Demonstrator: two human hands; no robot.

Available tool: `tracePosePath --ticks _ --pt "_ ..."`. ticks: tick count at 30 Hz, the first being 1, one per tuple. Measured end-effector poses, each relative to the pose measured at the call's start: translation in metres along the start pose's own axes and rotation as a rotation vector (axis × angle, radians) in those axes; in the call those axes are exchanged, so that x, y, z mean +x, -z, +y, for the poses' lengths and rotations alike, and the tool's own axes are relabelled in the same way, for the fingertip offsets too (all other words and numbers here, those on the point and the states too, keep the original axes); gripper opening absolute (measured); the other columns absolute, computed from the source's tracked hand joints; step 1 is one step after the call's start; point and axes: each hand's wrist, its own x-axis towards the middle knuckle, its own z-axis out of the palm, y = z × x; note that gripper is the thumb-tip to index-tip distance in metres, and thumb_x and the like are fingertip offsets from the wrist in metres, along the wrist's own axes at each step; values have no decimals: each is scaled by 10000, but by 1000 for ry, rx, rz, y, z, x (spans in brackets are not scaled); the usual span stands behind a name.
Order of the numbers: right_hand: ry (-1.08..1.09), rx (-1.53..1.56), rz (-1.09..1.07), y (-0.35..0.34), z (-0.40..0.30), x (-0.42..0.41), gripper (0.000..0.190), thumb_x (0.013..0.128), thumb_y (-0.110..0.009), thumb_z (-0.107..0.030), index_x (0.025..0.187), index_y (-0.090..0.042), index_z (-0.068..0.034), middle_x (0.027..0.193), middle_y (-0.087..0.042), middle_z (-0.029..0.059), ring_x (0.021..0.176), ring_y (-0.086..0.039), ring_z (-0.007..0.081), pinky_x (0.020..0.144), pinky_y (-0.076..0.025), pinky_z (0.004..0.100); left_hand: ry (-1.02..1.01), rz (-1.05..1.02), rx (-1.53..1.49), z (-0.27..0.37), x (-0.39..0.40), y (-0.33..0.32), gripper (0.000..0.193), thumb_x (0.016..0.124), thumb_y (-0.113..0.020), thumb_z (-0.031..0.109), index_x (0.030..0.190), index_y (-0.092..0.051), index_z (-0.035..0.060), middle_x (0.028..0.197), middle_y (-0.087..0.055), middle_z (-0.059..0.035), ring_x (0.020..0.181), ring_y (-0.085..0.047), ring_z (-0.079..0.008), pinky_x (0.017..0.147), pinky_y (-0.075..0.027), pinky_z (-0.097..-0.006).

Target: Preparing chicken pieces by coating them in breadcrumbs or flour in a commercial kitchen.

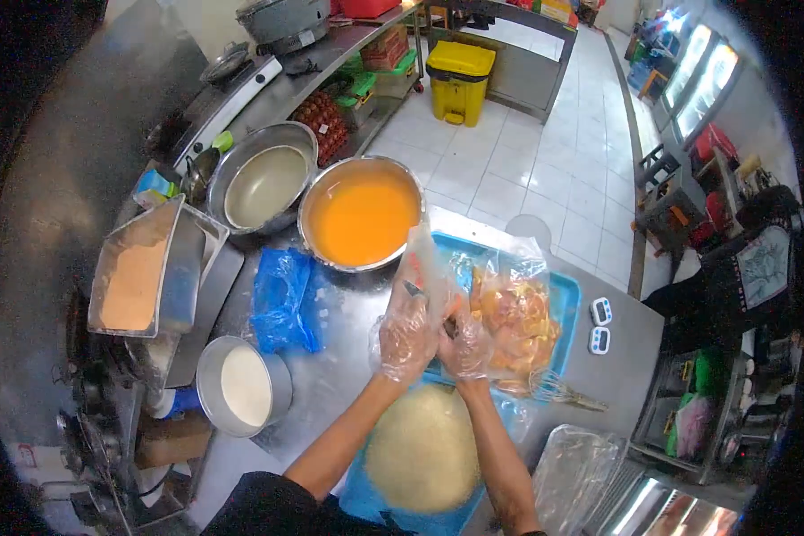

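My left hand (407, 340) and my right hand (467, 347) wear clear plastic gloves and are close together over the steel table. Both grip an upright translucent plastic bag (415, 271) with red print; a small dark patch between my right fingers is unclear. Just right of my hands, raw marinated meat pieces (519, 321), apparently chicken, lie in clear plastic on a blue tray (571, 301). A wire whisk (566, 392) rests at that tray's near edge. Between my forearms is a large pale-yellow round mass (423, 449), blurred, in another blue tray (362, 496).
Beyond my hands stand a steel bowl of orange liquid (365, 218) and one of cloudy liquid (268, 184). Leftward are a crumpled blue bag (281, 301), a round pan of white contents (246, 385) and a bin of orange powder (134, 285). Two timers (600, 325) lie right; a person (730, 275) is beyond.
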Motion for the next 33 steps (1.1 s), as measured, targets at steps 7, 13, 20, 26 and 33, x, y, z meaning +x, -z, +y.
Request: tracePosePath --ticks 7,13,20,26,33 --pt "47 109 48 0 -8 4 293 776 -656 -107 1064 -606 -78 1081 -634 153 821 -642 323 689 -521 394 -161 329 -49 5 13 -4 335 757 -592 68 1079 -536 -4 939 -586 -267 825 -567 -452 739 -469 -509" --pt "88 73 -34 7 -14 6 269 780 -642 -71 1044 -599 -42 1056 -621 191 950 -605 349 763 -500 410 17 121 -248 8 20 -8 433 756 -599 56 1168 -528 -56 1074 -571 -275 1099 -498 -432 921 -434 -461" --pt "169 7 82 5 -7 6 179 775 -648 -157 920 -578 -79 709 -608 172 636 -604 354 549 -464 461 -108 209 -52 8 23 -8 421 834 -549 131 1215 -511 -43 803 -622 -236 737 -610 -393 641 -483 -465" --pt "65 -170 -26 -3 -17 1 245 805 -607 -267 945 -615 -65 707 -611 176 622 -604 349 546 -472 453 -100 -13 331 -16 22 -31 228 830 -541 178 938 -645 6 711 -622 -189 650 -615 -348 578 -488 -463" --pt "-8 -332 -306 5 6 -10 295 823 -576 -257 1032 -592 -49 940 -620 164 824 -616 308 706 -495 412 -456 -317 379 -20 11 -12 160 812 -532 176 805 -635 54 675 -608 -184 632 -614 -343 571 -499 -455"
